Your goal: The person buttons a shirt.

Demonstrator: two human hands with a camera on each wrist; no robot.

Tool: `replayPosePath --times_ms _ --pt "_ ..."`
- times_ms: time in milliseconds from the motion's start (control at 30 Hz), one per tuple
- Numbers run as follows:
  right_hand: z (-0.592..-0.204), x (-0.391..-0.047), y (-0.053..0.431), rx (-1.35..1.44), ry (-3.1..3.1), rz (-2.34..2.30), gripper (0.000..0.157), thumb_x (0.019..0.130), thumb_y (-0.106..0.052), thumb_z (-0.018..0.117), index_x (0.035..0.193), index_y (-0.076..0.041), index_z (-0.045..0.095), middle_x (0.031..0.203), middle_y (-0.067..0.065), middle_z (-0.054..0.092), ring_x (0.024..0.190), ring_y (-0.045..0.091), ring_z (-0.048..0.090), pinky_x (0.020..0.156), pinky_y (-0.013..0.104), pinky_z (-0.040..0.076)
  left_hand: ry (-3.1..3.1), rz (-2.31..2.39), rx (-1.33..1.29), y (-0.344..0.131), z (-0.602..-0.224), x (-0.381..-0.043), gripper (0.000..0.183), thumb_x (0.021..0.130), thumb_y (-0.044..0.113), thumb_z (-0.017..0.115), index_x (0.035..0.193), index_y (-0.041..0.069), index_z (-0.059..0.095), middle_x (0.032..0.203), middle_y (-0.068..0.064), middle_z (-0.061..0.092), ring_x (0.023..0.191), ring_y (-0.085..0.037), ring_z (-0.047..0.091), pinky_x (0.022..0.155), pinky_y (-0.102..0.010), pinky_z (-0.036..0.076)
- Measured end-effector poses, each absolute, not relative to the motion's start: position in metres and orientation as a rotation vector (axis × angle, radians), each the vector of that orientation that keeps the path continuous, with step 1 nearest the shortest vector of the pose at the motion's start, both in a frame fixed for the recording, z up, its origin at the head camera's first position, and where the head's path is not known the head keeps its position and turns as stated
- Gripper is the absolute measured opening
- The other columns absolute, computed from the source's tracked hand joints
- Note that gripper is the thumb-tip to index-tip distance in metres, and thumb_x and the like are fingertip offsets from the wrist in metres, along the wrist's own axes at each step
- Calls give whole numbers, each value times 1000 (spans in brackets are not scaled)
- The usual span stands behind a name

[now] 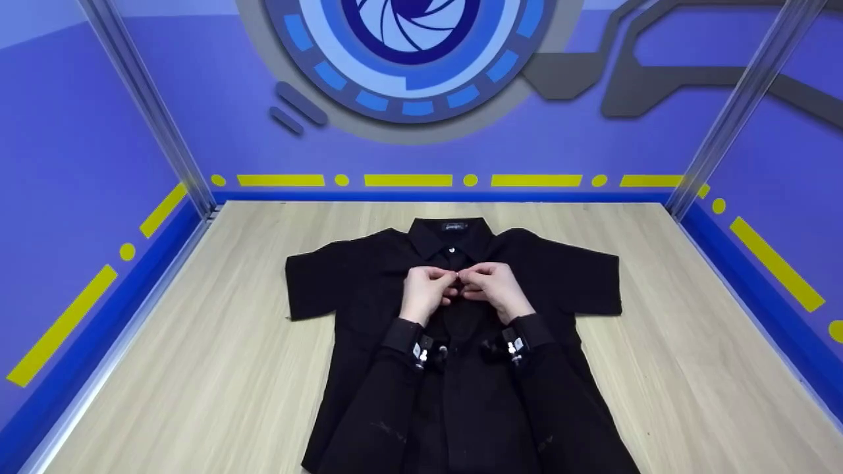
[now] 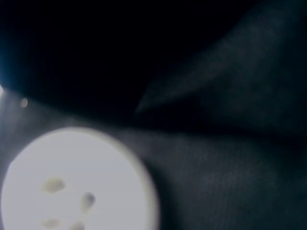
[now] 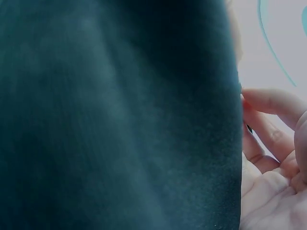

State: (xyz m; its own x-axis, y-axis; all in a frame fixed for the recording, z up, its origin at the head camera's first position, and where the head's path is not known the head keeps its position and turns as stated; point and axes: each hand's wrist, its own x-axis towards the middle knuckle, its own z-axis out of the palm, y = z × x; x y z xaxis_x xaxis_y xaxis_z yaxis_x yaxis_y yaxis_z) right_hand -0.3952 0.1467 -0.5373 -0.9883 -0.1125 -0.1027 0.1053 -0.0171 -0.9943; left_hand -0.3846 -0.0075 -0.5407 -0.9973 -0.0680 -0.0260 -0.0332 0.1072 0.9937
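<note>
A black short-sleeved shirt [image 1: 375, 276] lies front up, its collar at the far side and a pale button [image 1: 452, 249] below the collar. Both hands meet over the front placket, fingertips close together. My left hand [image 1: 425, 289] pinches the placket cloth between thumb and forefinger; my right hand [image 1: 494, 286] pinches it just to the right. What lies between the fingertips is too small to make out. Close up in the left wrist view, a white button [image 2: 115, 191] with holes sits on dark cloth. Dark cloth [image 3: 120, 120] hides much of the right wrist view, beside the hand's curled fingers [image 3: 273, 134].
The shirt is spread on a light wooden table [image 1: 217, 329]. Blue panels [image 1: 408, 155] with yellow marks stand behind and at both sides, with metal posts [image 1: 737, 99] in the far corners. Dark sleeves and wrist cameras [image 1: 517, 345] lie over the lower shirt front.
</note>
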Motion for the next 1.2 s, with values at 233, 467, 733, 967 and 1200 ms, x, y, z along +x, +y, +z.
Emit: replayPosePath --times_ms 233,467,733,967,1200 --pt "-536 -395 146 23 2078 -2145 23 87 -11 69 101 8 67 88 11 67 69 16 66 67 29 59 -2317 -2079 94 -8 -542 -386 12 85 12 68 89 2 74 78 -10 73 59 -13 69 47 -24 54" --pt "-539 -396 147 19 2083 -2155 23 82 -14 77 96 3 68 87 8 68 69 16 66 66 28 59 -2323 -2085 68 -8 -542 -385 10 85 8 65 88 2 72 78 -9 73 56 -13 67 46 -23 52" --pt "-539 -396 147 1 2087 -2141 25 81 -13 78 98 2 67 89 5 69 72 16 68 67 28 59 -2359 -2101 3 -9 -541 -384 9 89 9 63 91 2 68 75 -9 71 55 -11 63 44 -21 49" --pt "-537 -396 147 5 2102 -2138 28 84 -20 76 97 3 67 86 9 67 68 17 65 65 29 59 -2446 -2047 -50 -9 -540 -383 11 94 13 59 92 4 64 69 -5 65 53 -10 59 43 -21 48" --pt "-535 -396 147 23 2092 -2146 37 88 -28 72 97 6 66 84 14 65 65 18 64 63 29 59 -2518 -2002 -97 -10 -541 -385 13 96 15 54 96 4 60 67 -1 60 52 -9 56 43 -19 46"
